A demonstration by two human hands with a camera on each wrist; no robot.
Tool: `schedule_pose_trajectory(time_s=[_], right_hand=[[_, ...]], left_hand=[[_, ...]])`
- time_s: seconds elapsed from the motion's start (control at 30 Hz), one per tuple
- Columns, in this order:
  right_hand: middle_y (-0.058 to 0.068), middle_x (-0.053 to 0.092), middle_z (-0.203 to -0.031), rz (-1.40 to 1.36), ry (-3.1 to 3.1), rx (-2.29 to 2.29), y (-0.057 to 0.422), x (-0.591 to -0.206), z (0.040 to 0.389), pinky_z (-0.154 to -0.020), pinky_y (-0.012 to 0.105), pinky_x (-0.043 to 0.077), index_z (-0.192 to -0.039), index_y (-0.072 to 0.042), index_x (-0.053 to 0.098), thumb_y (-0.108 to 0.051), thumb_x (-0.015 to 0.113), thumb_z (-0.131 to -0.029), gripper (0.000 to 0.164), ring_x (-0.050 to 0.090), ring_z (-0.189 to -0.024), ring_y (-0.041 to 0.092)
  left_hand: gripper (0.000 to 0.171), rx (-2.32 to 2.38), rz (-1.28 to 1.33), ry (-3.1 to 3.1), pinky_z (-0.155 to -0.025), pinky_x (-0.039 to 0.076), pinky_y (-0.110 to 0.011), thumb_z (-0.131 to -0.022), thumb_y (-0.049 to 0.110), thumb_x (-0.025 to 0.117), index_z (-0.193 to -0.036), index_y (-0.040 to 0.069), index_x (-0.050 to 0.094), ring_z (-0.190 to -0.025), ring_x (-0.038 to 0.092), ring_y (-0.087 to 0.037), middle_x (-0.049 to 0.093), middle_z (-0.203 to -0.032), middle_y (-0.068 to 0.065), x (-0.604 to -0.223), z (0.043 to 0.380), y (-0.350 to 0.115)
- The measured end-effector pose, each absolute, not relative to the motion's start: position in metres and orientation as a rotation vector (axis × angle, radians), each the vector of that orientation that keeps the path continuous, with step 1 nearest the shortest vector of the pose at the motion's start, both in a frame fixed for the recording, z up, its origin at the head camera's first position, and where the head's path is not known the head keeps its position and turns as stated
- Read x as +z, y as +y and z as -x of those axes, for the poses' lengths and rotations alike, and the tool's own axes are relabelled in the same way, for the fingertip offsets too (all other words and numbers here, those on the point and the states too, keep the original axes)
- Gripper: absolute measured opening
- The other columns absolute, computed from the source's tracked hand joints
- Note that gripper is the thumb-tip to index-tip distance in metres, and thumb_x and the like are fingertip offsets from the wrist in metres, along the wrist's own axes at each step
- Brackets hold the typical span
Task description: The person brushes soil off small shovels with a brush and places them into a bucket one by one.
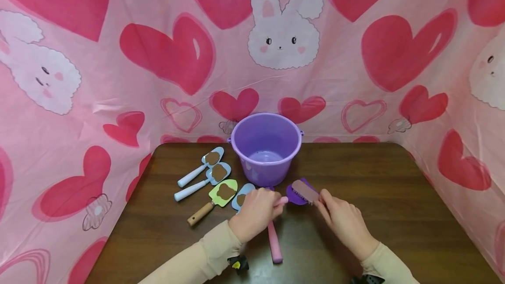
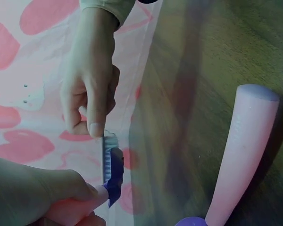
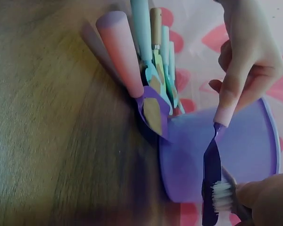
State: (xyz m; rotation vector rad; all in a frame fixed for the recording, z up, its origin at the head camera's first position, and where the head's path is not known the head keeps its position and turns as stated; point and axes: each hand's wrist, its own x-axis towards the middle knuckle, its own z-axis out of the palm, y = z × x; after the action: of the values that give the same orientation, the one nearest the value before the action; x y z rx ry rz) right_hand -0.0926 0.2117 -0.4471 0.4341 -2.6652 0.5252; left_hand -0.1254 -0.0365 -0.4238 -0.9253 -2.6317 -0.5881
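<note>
Left grip (image 1: 256, 209): fingers curled round the pink handle of a purple shovel (image 1: 291, 197), blade lifted off the counter (image 1: 355, 170) and pointing toward my right. Right grip (image 1: 346, 222): thumb and fingers pinch one end of a brush (image 1: 305, 190). White bristles (image 3: 221, 197) meet the face of the purple blade; the brush hides much of that face in the head view, so I cannot tell what marks it carries there.

A second pink-handled shovel (image 1: 275, 244) lies on the counter below my left grip, handle end toward me, a brown patch (image 3: 152, 115) on its purple blade. Purple bucket (image 1: 266, 173) upright just beyond both grips.

Left of the bucket, on the counter: upper blue shovel (image 1: 204, 166), lower blue shovel (image 1: 207, 181), green shovel with wooden handle (image 1: 214, 202), and a third blue shovel (image 1: 245, 189) partly covered by my left grip. Brown patches on all four blades. Pink cloth (image 1: 339, 78) printed with hearts and rabbits surrounds the counter's far edge and sides.
</note>
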Motion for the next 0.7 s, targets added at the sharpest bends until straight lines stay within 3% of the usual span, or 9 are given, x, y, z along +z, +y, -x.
schedule_pose_trajectory(time_s=[0.27, 0.7], right_hand=[[-0.007, 0.039, -0.062, -0.357, -2.710, 0.573, 0.224, -0.447, 0.097, -0.045, 0.033, 0.032, -0.087, -0.015, 0.050, -0.016, 0.075, -0.096, 0.027, 0.038, -0.050, 0.013], [-0.012, 0.033, -0.063, -0.495, -2.662, 0.500, 0.213, -0.448, 0.089, -0.046, 0.029, 0.029, -0.083, -0.018, 0.047, -0.019, 0.077, -0.093, 0.032, 0.036, -0.052, 0.008]], left_hand=[[0.045, -0.581, 0.920, -2.646, -0.047, 0.039, -0.028, -0.093, 0.024, 0.079, -0.060, 0.019, 0.048, -0.051, 0.042, -0.009, 0.035, -0.058, 0.009, -0.428, 0.125, -0.039], [0.040, -0.605, 0.915, -2.646, -0.047, 0.035, -0.024, -0.089, 0.019, 0.080, -0.062, 0.018, 0.051, -0.052, 0.040, -0.008, 0.035, -0.060, 0.009, -0.432, 0.126, -0.040]])
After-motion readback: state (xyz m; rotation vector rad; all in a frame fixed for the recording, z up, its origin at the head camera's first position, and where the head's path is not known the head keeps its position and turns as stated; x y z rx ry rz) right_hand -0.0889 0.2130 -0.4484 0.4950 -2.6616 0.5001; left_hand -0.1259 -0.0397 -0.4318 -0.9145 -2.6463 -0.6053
